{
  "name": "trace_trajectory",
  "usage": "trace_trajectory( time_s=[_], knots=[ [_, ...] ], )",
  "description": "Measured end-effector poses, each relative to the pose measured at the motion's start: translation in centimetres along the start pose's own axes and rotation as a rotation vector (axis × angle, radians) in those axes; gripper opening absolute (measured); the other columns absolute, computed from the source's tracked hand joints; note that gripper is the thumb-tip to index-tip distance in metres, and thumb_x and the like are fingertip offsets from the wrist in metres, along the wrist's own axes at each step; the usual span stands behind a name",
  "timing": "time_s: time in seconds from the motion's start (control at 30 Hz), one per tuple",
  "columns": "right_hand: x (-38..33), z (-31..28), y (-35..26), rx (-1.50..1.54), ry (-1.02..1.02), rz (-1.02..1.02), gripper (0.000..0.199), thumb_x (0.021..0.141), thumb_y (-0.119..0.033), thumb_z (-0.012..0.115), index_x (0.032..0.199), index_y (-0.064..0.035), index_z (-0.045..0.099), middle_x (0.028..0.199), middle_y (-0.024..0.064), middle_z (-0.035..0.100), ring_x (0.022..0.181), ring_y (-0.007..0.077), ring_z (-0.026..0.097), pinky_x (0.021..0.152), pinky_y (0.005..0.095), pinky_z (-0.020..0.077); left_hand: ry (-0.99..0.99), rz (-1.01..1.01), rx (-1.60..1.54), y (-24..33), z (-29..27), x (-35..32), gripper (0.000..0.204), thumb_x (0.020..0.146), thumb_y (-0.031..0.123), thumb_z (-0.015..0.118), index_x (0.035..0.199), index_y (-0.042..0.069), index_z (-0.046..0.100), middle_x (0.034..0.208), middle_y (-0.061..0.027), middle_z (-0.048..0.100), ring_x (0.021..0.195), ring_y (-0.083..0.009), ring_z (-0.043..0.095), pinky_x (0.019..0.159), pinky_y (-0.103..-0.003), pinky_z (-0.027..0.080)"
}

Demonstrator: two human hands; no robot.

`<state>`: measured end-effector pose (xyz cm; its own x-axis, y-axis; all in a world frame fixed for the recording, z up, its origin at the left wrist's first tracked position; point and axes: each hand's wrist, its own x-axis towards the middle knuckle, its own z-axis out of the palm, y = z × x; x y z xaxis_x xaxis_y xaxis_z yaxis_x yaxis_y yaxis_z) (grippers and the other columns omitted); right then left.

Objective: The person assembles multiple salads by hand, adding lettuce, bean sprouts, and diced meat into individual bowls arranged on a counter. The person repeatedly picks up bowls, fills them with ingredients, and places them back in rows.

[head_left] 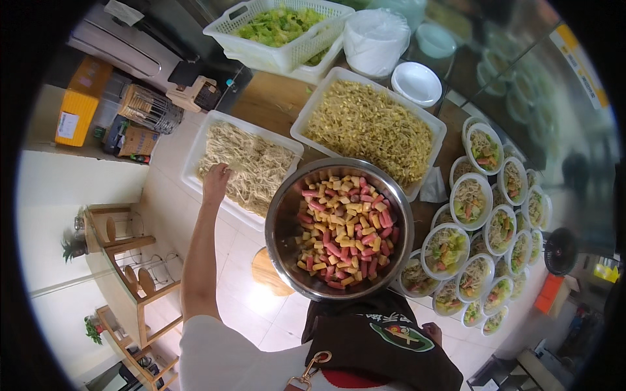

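My left hand [218, 174] reaches into a white tray [190, 171] of pale, thin strands [251, 159] that look like enoki mushrooms. Its fingers are curled together at the strands near the tray's left side. Low beside the dark apron hangs my right hand [432, 332], partly hidden, its fingers too unclear to read. Directly in front of me stands a large steel bowl [275, 244] of cut pink sausage pieces [332, 249] and yellowish chunks. Behind it, another white tray [297, 127] is filled with bean sprouts [372, 124].
Several filled white bowls [446, 251] are stacked in layers on the right. At the back sit a white basket [222, 32] of chopped lettuce [280, 26], a plastic-wrapped stack [375, 42] and a white bowl [417, 85]. A round wooden stool [268, 274] stands below.
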<state>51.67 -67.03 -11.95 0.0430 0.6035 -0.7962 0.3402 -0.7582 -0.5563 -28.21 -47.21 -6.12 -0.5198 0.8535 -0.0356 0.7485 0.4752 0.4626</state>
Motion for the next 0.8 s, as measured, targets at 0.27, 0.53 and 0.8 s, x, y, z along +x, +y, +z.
trace_trajectory(
  time_s=[0.27, 0.53, 0.8],
  knots=[
    [2.1, -1.8, 3.9, 0.016, 0.017, -0.065, 0.008, 0.089, -0.01, 0.053, 0.09, -0.0042, 0.058, 0.069, 0.0081, 0.059, 0.051, 0.0144, 0.056, 0.045, 0.0244, 0.0463, 0.118, -0.075, -0.309, -0.9, -1.9, 1.3, 0.018, 0.086, 0.018, 0.058, 0.093, 0.002, 0.06, 0.089, -0.0057, 0.06, 0.078, -0.0166, 0.058, 0.072, -0.03, 0.047],
    [1.4, -6.7, 10.7, 0.229, 0.161, 0.148, 0.011, 0.085, -0.012, 0.058, 0.087, -0.0014, 0.059, 0.067, 0.0094, 0.059, 0.052, 0.0151, 0.056, 0.045, 0.0274, 0.0482, -0.067, 0.112, -0.948, 25.0, -6.1, -3.5, 0.015, 0.095, 0.017, 0.047, 0.103, 0.007, 0.054, 0.107, -0.0066, 0.06, 0.099, -0.0172, 0.059, 0.081, -0.029, 0.049],
    [-0.2, -10.2, 19.3, 0.342, 0.31, 0.158, 0.021, 0.085, -0.019, 0.054, 0.088, 0.0002, 0.06, 0.071, 0.0117, 0.062, 0.055, 0.0171, 0.061, 0.048, 0.029, 0.0494, -0.584, 0.531, -0.946, 57.8, 9.8, -12.7, 0.025, 0.094, 0.017, 0.048, 0.114, 0.002, 0.052, 0.106, -0.0096, 0.06, 0.1, -0.0201, 0.06, 0.083, -0.031, 0.05]
  ],
)
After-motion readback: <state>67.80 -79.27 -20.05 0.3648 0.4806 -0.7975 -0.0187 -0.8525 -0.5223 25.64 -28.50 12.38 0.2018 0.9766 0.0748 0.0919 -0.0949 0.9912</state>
